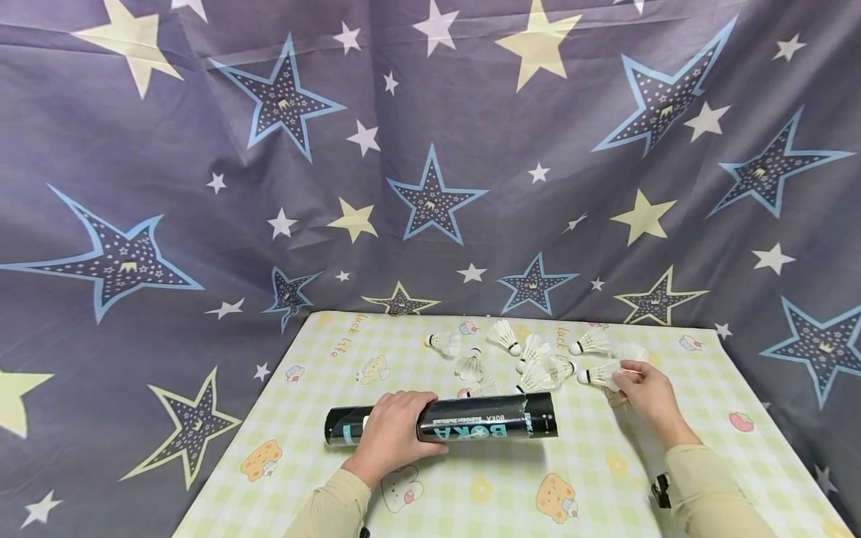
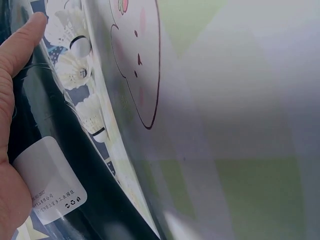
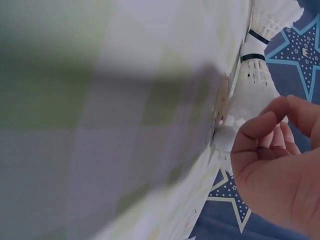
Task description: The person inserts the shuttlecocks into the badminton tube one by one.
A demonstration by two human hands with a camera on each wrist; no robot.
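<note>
My left hand (image 1: 395,432) grips a black shuttlecock tube (image 1: 484,427) from above, near its left half. It lies sideways, close over the table, with "BOKA" lettering upside down. A white label (image 2: 50,180) on the tube shows beside my palm in the left wrist view. At the right, my right hand (image 1: 649,394) pinches the feather end of a white shuttlecock (image 1: 597,374) between thumb and index finger. Its cork, with a dark band, points left, toward the pile. Another shuttlecock's white cork (image 3: 226,138) shows just behind my fingers in the right wrist view.
Several loose shuttlecocks (image 1: 538,366) lie in a cluster behind the tube, some overlapping. Another shuttlecock (image 1: 444,343) lies at the cluster's left edge. A green-checked cloth with cartoon prints covers the table (image 1: 269,493). The starry curtain (image 1: 471,112) hangs behind and at both sides.
</note>
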